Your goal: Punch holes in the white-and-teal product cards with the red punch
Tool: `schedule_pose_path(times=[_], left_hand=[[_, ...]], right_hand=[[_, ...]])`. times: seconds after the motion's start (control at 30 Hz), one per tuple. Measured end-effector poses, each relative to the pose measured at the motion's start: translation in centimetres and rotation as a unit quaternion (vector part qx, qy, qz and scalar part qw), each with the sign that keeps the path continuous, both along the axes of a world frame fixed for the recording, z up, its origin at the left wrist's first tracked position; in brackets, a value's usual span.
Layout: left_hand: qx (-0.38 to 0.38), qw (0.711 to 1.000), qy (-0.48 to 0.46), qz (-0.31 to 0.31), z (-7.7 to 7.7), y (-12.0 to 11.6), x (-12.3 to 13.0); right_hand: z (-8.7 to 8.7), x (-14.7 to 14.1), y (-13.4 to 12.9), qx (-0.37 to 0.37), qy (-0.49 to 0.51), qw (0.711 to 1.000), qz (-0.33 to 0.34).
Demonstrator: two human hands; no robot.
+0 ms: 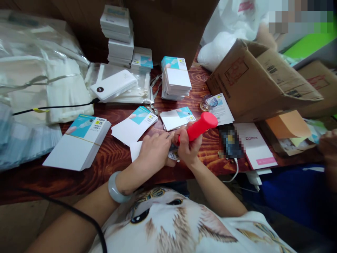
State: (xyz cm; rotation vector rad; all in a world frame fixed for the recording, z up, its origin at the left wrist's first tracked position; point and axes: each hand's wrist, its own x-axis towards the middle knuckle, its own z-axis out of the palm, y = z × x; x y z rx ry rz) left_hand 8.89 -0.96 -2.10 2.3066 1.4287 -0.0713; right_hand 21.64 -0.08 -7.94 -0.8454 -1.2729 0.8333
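Note:
My right hand [190,149] is wrapped round a thick red handle [198,127] whose round end points up and to the right. Its lower end is hidden behind my fingers, so I cannot tell what kind of tool it is. My left hand [155,149] bends over a white printed card [134,150] low on the table, fingers and thumb closed on its right part. The fingertips of both hands meet at the card's printed end. Just beyond them lie a fanned pile of printed cards [135,126] and a smaller pile [176,117].
A banded card stack [76,147], a white power bank [114,86] with a black cable and plastic-wrapped packs [31,70] lie left. Taller card stacks [176,75] stand behind. Cardboard boxes [252,80], a phone [231,142] and a Comix box [254,144] are right. Another person's hand [329,146] shows far right.

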Motion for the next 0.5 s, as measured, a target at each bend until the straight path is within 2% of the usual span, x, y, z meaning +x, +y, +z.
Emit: schedule_pose_path(times=[0.1,0.23,0.33,0.5], left_hand=[[0.006,1.000,-0.003,-0.002,-0.1,0.0,0.0],[0.015,1.000,0.002,0.007,-0.4,-0.2,0.0],[0.018,1.000,0.002,0.008,-0.6,-0.2,0.0],[0.023,1.000,0.001,0.008,-0.6,-0.3,0.0]], right_hand=[[0.4,-0.3,-0.2,0.011,0.019,1.000,-0.010],[0.8,-0.8,-0.7,0.059,0.105,0.991,-0.065],[0.4,-0.8,-0.9,0.084,0.093,0.990,-0.068],[-0.4,-0.4,-1.3,0.031,0.065,0.995,-0.070]])
